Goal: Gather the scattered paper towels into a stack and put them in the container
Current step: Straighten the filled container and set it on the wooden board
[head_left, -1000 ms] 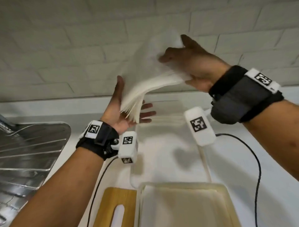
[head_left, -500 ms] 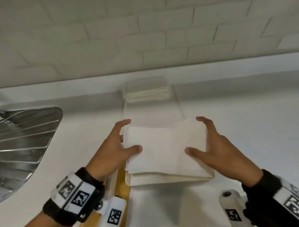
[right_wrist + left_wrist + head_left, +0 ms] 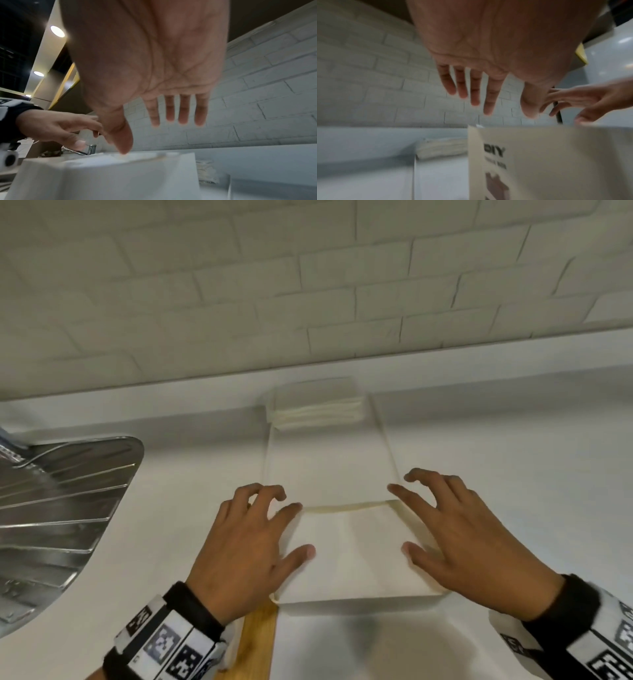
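Both hands hover palm-down over the cream rectangular plastic container (image 3: 358, 601), which sits at the near middle of the white tabletop (image 3: 513, 474) with a stack of white paper towels (image 3: 352, 553) lying flat inside it, filling it to the rim. The left hand (image 3: 239, 546) sits at the stack's 9 o'clock edge, fingers spread and loosely bent, its grip apart and clamped on nothing; its thumb tip looks to touch the top sheet. The right hand (image 3: 469, 539) mirrors it at 3 o'clock, fingers fanned, grip likewise apart, thumb resting at the paper's edge. Both wrist views show flat, open palms above the box. At 12 o'clock from the container, near the white brick-tile wall (image 3: 308, 285), a second folded pile of white paper towels (image 3: 317, 409) lies on a flat white sheet (image 3: 329, 470).
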The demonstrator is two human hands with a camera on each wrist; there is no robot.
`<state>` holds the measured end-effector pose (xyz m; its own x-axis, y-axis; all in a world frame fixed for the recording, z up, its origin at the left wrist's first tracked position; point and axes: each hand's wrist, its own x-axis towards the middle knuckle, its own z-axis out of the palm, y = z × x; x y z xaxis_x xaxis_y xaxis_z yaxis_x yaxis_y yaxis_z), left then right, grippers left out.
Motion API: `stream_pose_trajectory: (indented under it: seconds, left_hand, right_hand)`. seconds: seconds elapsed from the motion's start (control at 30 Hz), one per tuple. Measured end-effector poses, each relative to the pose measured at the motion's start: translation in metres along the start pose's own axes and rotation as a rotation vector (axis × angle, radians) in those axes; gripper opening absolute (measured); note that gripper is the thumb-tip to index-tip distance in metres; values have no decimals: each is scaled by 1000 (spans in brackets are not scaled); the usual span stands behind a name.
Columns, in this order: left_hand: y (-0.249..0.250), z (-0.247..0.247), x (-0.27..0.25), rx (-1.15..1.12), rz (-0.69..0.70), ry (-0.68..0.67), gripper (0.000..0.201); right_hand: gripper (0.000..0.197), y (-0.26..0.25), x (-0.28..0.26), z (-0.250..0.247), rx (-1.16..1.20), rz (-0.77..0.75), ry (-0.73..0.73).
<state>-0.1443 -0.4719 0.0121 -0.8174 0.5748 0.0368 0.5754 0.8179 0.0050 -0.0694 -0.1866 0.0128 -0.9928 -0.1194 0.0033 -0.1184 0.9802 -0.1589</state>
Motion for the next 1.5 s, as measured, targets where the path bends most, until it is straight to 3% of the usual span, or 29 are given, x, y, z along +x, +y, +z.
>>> stream_pose_trajectory:
  seconds: [0.17, 0.27, 0.37, 0.5, 0.57, 0.63, 0.7, 0.83, 0.93, 1.03, 1.13, 1.27, 1.33, 1.5]
  left_hand:
    - [-1, 4, -7, -5, 221, -135, 62]
    - [-6, 5, -5, 23, 259, -186, 60]
    - [-13, -14, 5, -96, 234, -176, 58]
    - [-47, -39, 31, -421, 78, -114, 52]
    - [-74, -48, 61, -640, -67, 2, 42]
    - [-100, -52, 100, -929, -300, 38, 21]
    - [-119, -50, 139, -1042, -461, 65, 12]
    - [-132, -16, 197, -525, -472, -51, 50]
    - [-128, 14, 224, -384, -391, -151, 63]
    - [-129, 39, 247, -240, -268, -251, 70]
    - [-124, 51, 262, -270, -286, -297, 70]
    - [-124, 52, 275, -604, -567, -203, 69]
    - [-122, 50, 279, -695, -642, -131, 65]
    - [-114, 42, 285, -702, -630, -68, 62]
  right_hand:
    - [65, 10, 8, -10, 33, -159, -300]
    - [67, 8, 14, -14, -22, -186, -336]
    - [74, 10, 13, -11, -63, -214, -367]
    - [72, 7, 27, -33, -74, -232, -377]
    - [54, 9, 55, -60, 37, -123, -296]
    - [35, 20, 96, -76, 289, 36, -121]
    - [28, 38, 149, -77, 417, 165, -75]
    - [45, 72, 261, -42, 446, 389, -151]
    - [62, 81, 312, -11, 424, 524, -175]
    - [61, 79, 333, 11, 413, 620, -204]
    - [57, 78, 346, 28, 411, 633, -165]
    - [43, 75, 356, 33, 460, 607, -50]
    - [32, 72, 357, 31, 484, 610, 11]
    - [45, 65, 356, 26, 477, 572, 67]
